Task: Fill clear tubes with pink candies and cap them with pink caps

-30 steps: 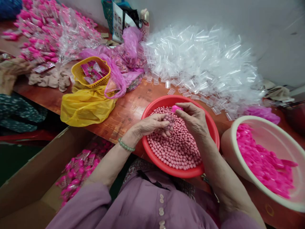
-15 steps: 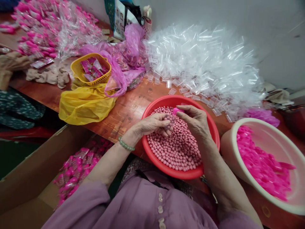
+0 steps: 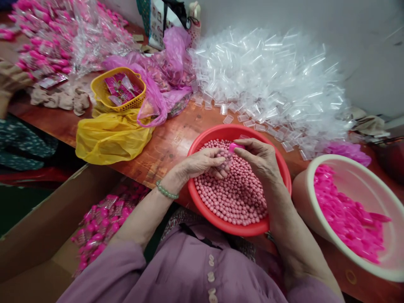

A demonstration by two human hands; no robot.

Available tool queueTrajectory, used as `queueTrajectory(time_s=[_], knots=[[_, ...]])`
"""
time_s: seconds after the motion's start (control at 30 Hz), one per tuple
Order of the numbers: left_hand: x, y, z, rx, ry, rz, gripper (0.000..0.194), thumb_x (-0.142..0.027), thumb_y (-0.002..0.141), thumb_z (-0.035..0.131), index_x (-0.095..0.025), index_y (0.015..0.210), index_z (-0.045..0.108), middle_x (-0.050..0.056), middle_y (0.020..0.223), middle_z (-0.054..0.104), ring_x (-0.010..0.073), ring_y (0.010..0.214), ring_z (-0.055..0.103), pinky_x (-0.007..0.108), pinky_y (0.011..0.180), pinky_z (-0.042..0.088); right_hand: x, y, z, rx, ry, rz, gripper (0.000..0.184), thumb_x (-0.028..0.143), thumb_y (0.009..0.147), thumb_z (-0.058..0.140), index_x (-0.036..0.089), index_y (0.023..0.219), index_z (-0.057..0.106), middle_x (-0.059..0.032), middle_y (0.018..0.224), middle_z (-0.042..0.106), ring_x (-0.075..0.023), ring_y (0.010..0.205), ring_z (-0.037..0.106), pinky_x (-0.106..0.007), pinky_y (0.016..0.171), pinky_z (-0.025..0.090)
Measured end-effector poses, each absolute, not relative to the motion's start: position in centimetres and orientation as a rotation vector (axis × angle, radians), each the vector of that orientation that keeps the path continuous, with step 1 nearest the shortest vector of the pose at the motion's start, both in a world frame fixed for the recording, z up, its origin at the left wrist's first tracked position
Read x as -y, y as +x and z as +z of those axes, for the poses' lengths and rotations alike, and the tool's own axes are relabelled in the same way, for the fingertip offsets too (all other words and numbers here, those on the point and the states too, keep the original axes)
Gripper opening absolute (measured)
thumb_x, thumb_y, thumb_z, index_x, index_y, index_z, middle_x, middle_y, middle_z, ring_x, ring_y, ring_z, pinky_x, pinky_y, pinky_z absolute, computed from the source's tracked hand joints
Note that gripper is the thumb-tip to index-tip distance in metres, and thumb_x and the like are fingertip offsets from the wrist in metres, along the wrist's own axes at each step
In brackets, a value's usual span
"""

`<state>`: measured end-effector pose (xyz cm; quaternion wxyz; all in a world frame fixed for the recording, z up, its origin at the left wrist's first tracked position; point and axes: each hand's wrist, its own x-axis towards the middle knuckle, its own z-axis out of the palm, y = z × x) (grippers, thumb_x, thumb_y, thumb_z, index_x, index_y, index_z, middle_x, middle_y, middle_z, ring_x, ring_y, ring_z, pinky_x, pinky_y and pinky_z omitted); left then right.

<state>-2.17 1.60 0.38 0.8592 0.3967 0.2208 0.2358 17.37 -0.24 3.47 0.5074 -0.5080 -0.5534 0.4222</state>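
My left hand (image 3: pixel 206 163) is closed on a clear plastic tube (image 3: pixel 223 155) with pink beads inside, held over a red basin (image 3: pixel 195 200). Between the thumb and fingers of my right hand (image 3: pixel 257 153) is a bright pink plastic cap (image 3: pixel 232 147). The cap meets the tube's right end; whether it is pushed fully on cannot be made out. Below both hands, round pink beads (image 3: pixel 233 198) fill the basin. To the right a white tub (image 3: pixel 311 185) holds a heap of bright pink plastic parts (image 3: pixel 350 219).
Clear plastic tubes (image 3: pixel 268 75) are piled against the wall. A yellow basket (image 3: pixel 139 99), a yellow bag (image 3: pixel 110 141) and a purple bag (image 3: pixel 178 46) lie left. A cardboard box (image 3: pixel 47 210) holds filled pink pieces (image 3: pixel 97 231). Another person's hand (image 3: pixel 12 78) is at far left.
My two hands stay almost in place, with the pink cap at the tube's end in both frames. The other person's hand at far left has shifted slightly and is blurred.
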Motion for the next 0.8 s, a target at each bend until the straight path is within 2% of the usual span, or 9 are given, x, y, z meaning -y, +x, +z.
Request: queueTrajectory(time_s=[0.2, 0.47, 0.6, 0.8], knots=[[-1.3, -2.1, 0.6, -0.496, 0.884, 0.517, 0.030, -0.026, 0.082, 0.075, -0.014, 0.101, 0.055, 0.001, 0.083, 0.066, 0.0112, 0.066, 0.070, 0.023, 0.063, 0.057, 0.1, 16.6, 3.3, 1.365, -1.170, 1.072, 0.032, 0.044, 0.066, 0.091, 0.025, 0.089, 0.081, -0.0005, 0.085, 0.076, -0.0157, 0.078, 0.069, -0.032, 0.079, 0.058], [-0.8, -1.6, 1.4, -0.653, 1.043, 0.550, 0.015, -0.008, 0.082, 0.065, -0.015, 0.089, 0.053, -0.005, 0.069, 0.057, 0.0070, 0.058, 0.059, 0.020, 0.060, 0.049, 0.2, 16.4, 3.4, 1.527, -1.148, 1.071, 0.027, 0.044, 0.070, 0.089, 0.022, 0.085, 0.080, -0.0020, 0.083, 0.076, -0.0164, 0.077, 0.069, -0.033, 0.077, 0.057], [-0.9, -1.6, 1.2, -0.637, 1.016, 0.591, 0.012, -0.014, 0.086, 0.065, -0.014, 0.089, 0.054, -0.001, 0.072, 0.063, 0.0085, 0.063, 0.063, 0.022, 0.064, 0.052, 0.2, 16.6, 3.3, 1.397, -1.189, 1.041, 0.029, 0.044, 0.070, 0.088, 0.024, 0.089, 0.079, -0.0005, 0.084, 0.075, -0.0156, 0.077, 0.068, -0.033, 0.079, 0.056], [-1.0, -1.9, 1.1, -0.578, 0.978, 0.600, 0.026, -0.025, 0.081, 0.077, -0.013, 0.091, 0.056, 0.000, 0.078, 0.064, 0.0085, 0.065, 0.066, 0.021, 0.064, 0.054, 0.1, 16.3, 3.2, 1.368, -1.214, 0.995, 0.029, 0.044, 0.071, 0.088, 0.024, 0.090, 0.079, 0.0001, 0.084, 0.074, -0.0147, 0.076, 0.067, -0.031, 0.077, 0.056]])
